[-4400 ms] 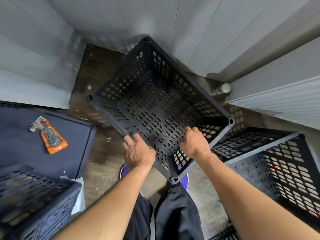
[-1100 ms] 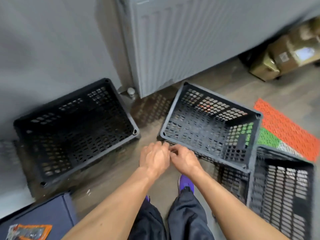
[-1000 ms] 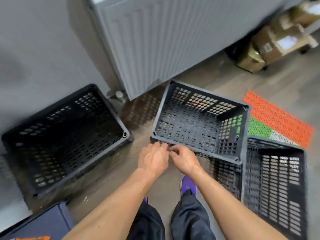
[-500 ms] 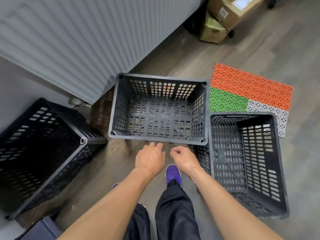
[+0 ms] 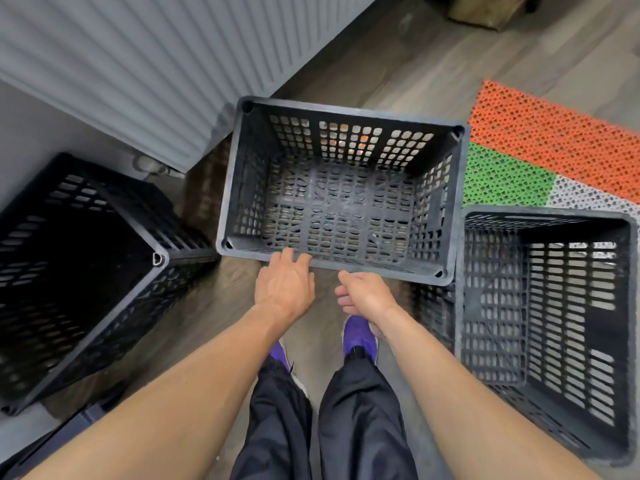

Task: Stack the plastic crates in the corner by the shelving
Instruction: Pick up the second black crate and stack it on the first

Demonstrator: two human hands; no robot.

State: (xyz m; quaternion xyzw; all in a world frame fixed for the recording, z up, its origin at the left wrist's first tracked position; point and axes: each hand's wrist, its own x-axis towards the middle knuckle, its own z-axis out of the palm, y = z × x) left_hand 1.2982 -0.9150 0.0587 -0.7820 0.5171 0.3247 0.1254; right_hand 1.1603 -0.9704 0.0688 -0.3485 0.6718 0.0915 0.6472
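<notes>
middle crate (image 5: 341, 202): dark plastic — matt, perforated
floor (image 5: 398, 64): wood-grain planks, faint sheen
radiator (image 5: 156, 64): smooth grey ribbed panel
mat (image 5: 554, 140): perforated plastic — matt

We see a wood-look floor (image 5: 398, 64). On it: left crate (image 5: 114, 206) by the wall, right crate (image 5: 547, 213), orange/green/white perforated mat (image 5: 554, 140) just behind it, brown box (image 5: 485, 12) at the back, purple shoes (image 5: 358, 336). Mid crate (image 5: 346, 112): can't tell if it sits on the floor.

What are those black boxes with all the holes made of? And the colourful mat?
The middle crate, left crate and right crate look like hard moulded plastic: dull black, with neat rows of identical holes and thick rims. The mat seems plastic or rubber, hard to tell which: bright orange, green and white, full of tiny holes.
</notes>
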